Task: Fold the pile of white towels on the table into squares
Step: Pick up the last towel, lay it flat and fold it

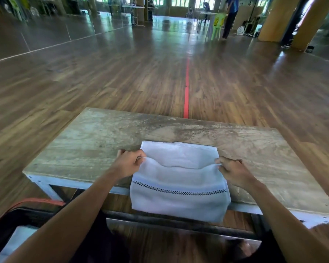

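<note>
1 white towel (179,168) lies on the near middle of the wooden worktop (95,141). Its far part rests flat on the wood, with the far edge running straight from left to right. Its near part hangs down over the worktop's near edge. A dark checked stripe (179,189) crosses the hanging part from left to right.

The left hand (130,163) is at the towel's left side and the right hand (234,171) is at its right side, both with knuckles up. On each hand the fingers (140,156) are curled rather than spread, and thumb and forefinger pinch the edge of the towel's upper layer. That edge sags in a shallow curve between the 2 hands, just above the flat far part.

Beyond the worktop, a red line (186,88) runs away across the wooden floor (103,73). At the near left, lower than the worktop, a black bin (0,230) holds some white cloth (17,242), and an orange strap (42,201) curves along its far side. Far off on the right, a person (230,18) stands beside a green chair (217,25).
</note>
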Demonstrator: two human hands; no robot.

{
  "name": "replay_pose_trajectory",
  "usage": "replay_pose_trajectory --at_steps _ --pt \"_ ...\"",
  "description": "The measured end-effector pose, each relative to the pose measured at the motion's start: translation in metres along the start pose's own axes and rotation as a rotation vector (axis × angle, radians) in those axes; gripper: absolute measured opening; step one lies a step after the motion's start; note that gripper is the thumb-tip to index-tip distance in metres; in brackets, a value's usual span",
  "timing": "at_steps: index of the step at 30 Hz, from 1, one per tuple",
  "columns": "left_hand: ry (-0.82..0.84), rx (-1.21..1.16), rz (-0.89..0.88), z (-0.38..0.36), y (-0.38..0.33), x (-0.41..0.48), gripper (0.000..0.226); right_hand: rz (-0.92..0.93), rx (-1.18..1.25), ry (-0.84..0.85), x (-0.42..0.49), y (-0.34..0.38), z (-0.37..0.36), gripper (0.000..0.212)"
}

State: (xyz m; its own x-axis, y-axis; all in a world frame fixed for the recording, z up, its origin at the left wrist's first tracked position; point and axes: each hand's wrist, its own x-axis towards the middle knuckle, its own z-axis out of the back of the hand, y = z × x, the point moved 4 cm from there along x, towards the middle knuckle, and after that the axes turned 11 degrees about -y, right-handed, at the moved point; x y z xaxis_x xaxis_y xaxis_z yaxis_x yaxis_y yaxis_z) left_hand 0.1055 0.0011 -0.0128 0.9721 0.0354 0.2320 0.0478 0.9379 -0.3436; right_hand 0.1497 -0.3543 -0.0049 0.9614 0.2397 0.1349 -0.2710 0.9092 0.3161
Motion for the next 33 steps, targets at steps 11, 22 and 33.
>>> replay_pose_trajectory --at_steps 11,22,33 --pt "0.118 -0.013 -0.239 0.005 0.015 -0.026 0.016 -0.062 0.086 0.188 -0.019 -0.019 0.004 0.01" --pt "-0.089 -0.511 -0.012 0.029 0.0 -0.006 0.013 -0.127 0.522 -0.079 -0.016 -0.015 0.057 0.019" --pt "0.004 -0.136 0.126 0.002 0.009 0.043 0.013 -0.268 0.343 -0.142 0.043 -0.026 0.008 0.017"
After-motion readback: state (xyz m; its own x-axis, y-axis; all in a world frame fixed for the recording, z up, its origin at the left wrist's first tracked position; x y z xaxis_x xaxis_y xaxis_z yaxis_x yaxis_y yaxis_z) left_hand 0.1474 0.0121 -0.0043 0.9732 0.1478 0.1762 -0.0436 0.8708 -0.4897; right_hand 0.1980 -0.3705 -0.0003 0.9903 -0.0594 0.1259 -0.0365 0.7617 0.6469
